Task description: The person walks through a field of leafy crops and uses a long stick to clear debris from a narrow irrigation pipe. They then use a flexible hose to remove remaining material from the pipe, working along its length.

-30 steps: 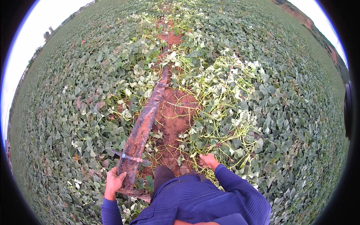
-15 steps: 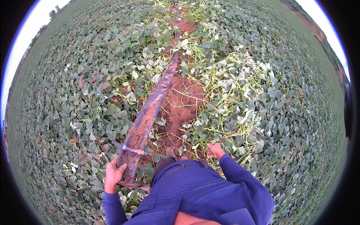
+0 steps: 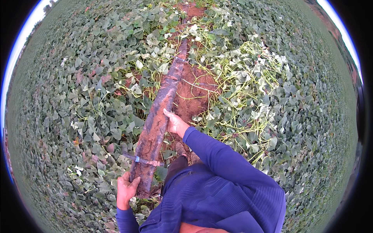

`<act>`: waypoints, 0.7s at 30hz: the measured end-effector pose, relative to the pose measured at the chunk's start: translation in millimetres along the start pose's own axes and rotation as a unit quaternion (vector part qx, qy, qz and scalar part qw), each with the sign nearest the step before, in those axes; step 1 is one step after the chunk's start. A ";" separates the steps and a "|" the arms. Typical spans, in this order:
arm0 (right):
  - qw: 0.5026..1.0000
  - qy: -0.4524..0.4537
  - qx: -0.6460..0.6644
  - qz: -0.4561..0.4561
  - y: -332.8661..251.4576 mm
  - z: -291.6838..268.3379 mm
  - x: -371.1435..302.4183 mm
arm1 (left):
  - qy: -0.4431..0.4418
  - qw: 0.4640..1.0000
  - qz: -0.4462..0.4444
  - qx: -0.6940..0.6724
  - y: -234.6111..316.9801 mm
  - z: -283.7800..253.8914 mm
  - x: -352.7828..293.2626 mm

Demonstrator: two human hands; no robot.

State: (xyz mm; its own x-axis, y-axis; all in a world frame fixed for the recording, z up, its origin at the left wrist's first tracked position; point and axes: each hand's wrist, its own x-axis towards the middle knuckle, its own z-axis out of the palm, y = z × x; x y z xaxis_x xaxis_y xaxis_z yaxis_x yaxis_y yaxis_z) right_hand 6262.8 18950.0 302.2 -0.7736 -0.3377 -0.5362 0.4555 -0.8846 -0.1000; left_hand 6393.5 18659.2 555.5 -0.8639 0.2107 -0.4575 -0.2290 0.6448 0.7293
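A long, flat dark hose (image 3: 162, 104), caked with reddish soil, runs from beside my body up the middle of the view. Near its close end a thin tube (image 3: 144, 160) with a blue fitting crosses it. My left hand (image 3: 127, 188) pinches the hose's left edge just below that tube, thumb on top and fingers underneath. Reaching across my body, my right hand (image 3: 176, 123) grips the right edge farther up. Its thumb side shows at the hose, while most of its fingers are hidden.
Bare red soil (image 3: 192, 91) lies along the hose's right side. Pulled-up yellow-green vines (image 3: 248, 89) are heaped to the right. Dense leafy plants (image 3: 97, 77) cover the ground on both sides. One shoe (image 3: 181, 149) stands on the soil strip near the hose.
My right hand has left the vines on the right and moved left and forward onto the hose. My left hand keeps its hold, and the hose's near end sits slightly farther right in view.
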 end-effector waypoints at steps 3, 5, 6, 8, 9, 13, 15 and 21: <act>0.996 0.087 0.007 -0.009 0.7 19.7 17.0 | 0.014 0.995 0.014 -0.095 -12.1 -2.8 0.4; 0.993 0.109 -0.012 -0.033 0.8 20.3 16.9 | 0.003 0.999 0.010 -0.050 -19.2 -12.9 1.8; 0.992 0.117 -0.023 -0.047 -1.2 25.4 16.4 | 0.000 0.998 0.006 -0.070 -16.1 -15.4 2.8; 0.990 0.119 -0.030 -0.064 -7.4 39.1 14.0 | -0.013 0.999 0.011 -0.039 -41.5 -26.9 11.3; 0.989 0.114 -0.042 -0.079 -16.5 54.1 15.4 | -0.001 0.994 0.034 -0.099 -38.4 -27.4 12.9; 0.986 0.115 -0.059 -0.104 -26.5 96.1 19.5 | 0.011 0.989 0.052 -0.141 -48.0 -44.9 28.0; 0.986 0.119 -0.057 -0.102 -24.9 103.7 26.2 | 0.014 0.987 0.057 -0.152 -58.3 -50.8 35.7; 0.984 0.111 -0.085 -0.115 -10.9 111.0 52.9 | 0.043 0.987 0.053 -0.145 -85.3 -64.7 46.1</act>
State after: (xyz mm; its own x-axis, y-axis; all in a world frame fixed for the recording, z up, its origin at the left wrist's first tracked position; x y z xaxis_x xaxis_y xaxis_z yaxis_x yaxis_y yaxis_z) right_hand 6168.1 18906.1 367.9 -0.7581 -0.0408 -0.6508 0.3622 -0.8563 -0.3682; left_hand 6344.2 18566.3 505.1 -0.9217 0.1948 -0.3355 -0.2436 0.3826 0.8912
